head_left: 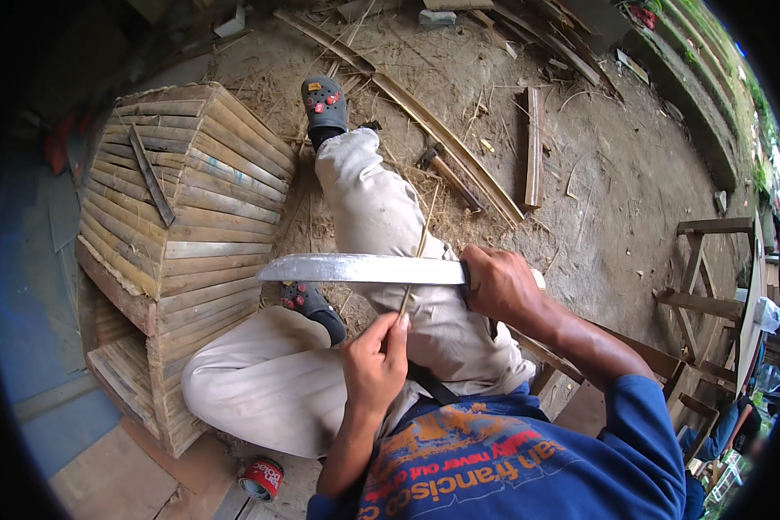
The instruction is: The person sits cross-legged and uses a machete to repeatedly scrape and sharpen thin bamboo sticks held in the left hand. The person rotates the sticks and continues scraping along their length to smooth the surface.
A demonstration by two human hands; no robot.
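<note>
My right hand (501,284) is closed round the handle of a machete (355,269), whose long, wide blade lies crosswise above my lap and points left. Between the thumb and fingers of my left hand (377,364) is the lower end of a thin bamboo strip (426,222). The strip slants up and away over my thigh, and the blade crosses in front of its middle. Whether the edge touches the strip I cannot tell. Most of the machete handle is hidden inside my right fist.
A box-like structure of bamboo slats (225,195) stands close on my left, with a loose stick (152,178) on it. Beyond my leg lie a hammer (455,179), long split bamboo (446,139) and a plank (535,147). A red can (261,478) sits low left; a wooden frame (711,303) stands right.
</note>
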